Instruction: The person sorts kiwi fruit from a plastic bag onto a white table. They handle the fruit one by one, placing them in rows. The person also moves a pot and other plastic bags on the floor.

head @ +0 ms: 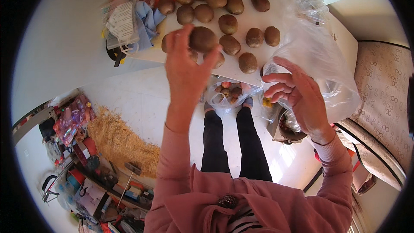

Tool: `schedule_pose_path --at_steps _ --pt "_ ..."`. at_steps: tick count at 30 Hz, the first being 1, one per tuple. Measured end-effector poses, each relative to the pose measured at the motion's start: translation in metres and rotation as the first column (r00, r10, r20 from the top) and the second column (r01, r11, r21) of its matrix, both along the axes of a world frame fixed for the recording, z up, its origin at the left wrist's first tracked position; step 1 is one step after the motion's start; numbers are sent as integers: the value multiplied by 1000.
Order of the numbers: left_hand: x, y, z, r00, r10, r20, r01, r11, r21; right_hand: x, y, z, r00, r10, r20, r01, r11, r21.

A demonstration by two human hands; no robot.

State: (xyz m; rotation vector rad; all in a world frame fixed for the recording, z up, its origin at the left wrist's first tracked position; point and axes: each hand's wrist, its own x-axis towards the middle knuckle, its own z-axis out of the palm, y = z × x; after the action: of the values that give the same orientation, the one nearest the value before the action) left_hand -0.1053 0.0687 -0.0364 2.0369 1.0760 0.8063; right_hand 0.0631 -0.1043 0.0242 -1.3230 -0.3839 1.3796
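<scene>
Many brown kiwifruits [228, 24] lie spread over the white tabletop [152, 53]. My left hand [189, 50] is raised above the table's near edge, with one kiwifruit [202, 39] between its thumb and fingers. To the right, my right hand [296, 92] has its fingers apart and slightly bent, beside a large clear plastic bag [320, 51] that drapes over the table's right part. Another kiwifruit shows partly at the bag's near left edge, just above my right fingertips. Whether those fingers touch the bag I cannot tell.
A packet of face masks [121, 24] and a blue cloth [145, 22] lie at the table's left. On the floor below stand a plastic bag of fruit [226, 95] and a bin [289, 129]. A patterned chair [381, 84] is at right; yellowish grain [123, 139] covers floor at left.
</scene>
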Motion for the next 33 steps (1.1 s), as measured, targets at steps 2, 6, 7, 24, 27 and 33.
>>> schedule_pose_path --at_steps 2,6,7,24,27,33 --pt "-8 19 -14 996 58 -65 -59 998 -19 2 -3 0 1000 -27 13 27 999 -30" --pt "-1 43 -47 980 14 -199 21 985 170 2 -6 -1 999 -19 42 20 1000 -7" --pt "2 45 -54 971 19 -239 34 976 213 3 -6 0 998 -14 54 15 1000 -3" --pt "23 -90 31 863 -403 305 378 915 138 77 -77 10 -200 496 845 -232 814 -533" --pt "74 -130 18 704 -642 305 696 709 -115 77 -84 -9 -325 581 746 -205 727 -656" --pt "141 -125 -31 678 -712 -184 722 691 -17 97 -111 -14 -151 330 932 -530 768 -358"
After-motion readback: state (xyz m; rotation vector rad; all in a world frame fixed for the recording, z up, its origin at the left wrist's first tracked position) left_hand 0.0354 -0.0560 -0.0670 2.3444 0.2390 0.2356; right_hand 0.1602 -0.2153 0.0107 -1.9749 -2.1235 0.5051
